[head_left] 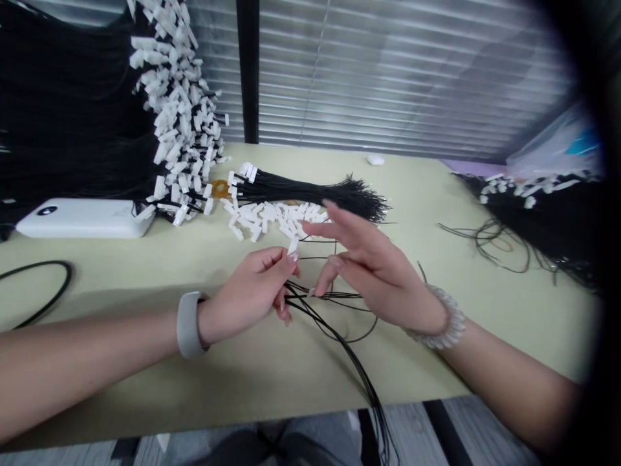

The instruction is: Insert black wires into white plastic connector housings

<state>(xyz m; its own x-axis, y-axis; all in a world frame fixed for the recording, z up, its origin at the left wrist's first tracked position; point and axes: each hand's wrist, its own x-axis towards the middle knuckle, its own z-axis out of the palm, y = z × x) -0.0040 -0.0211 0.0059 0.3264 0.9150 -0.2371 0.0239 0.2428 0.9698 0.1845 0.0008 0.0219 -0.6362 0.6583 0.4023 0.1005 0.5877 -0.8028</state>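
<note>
My left hand is closed, thumb and fingertips pinching a small white plastic connector. Several black wires run out from under its fingers, cross each other, and droop over the table's front edge. Just to the right hovers my right hand, its fingers spread apart. Its lower fingertips are at the wires; whether they touch them I cannot tell. Behind both hands lies a loose pile of white connectors, and beyond it a bundle of black wires with white connectors on its left end.
A large mass of black wires with white connectors hangs at the left, above a white power bank. More connector-ended wires lie at the right. A yellow-brown ring and a small white object rest on the table.
</note>
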